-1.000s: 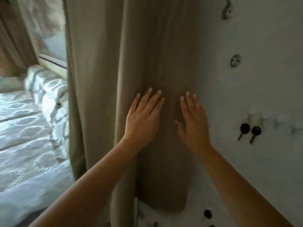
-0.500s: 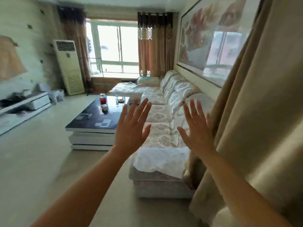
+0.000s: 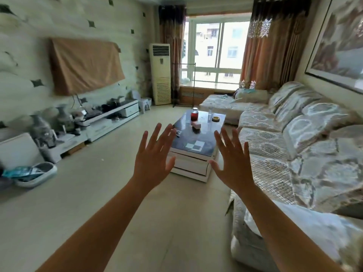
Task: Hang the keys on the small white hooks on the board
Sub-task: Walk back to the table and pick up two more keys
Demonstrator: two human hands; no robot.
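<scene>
While the view has swung roomward, left hand [image 3: 152, 162] and right hand [image 3: 233, 165] stay spread, seemingly empty.

A home living room.
A long sofa [image 3: 284, 134] under patterned covers runs along the right wall beneath a framed picture [image 3: 339, 46]; a dark-topped coffee table [image 3: 196, 142] stands mid-floor, a low TV cabinet [image 3: 110, 118] lines the left wall under a cloth-draped screen [image 3: 84, 63], and a curtained window [image 3: 216, 50] and standing air conditioner [image 3: 160, 73] close the far end.
</scene>
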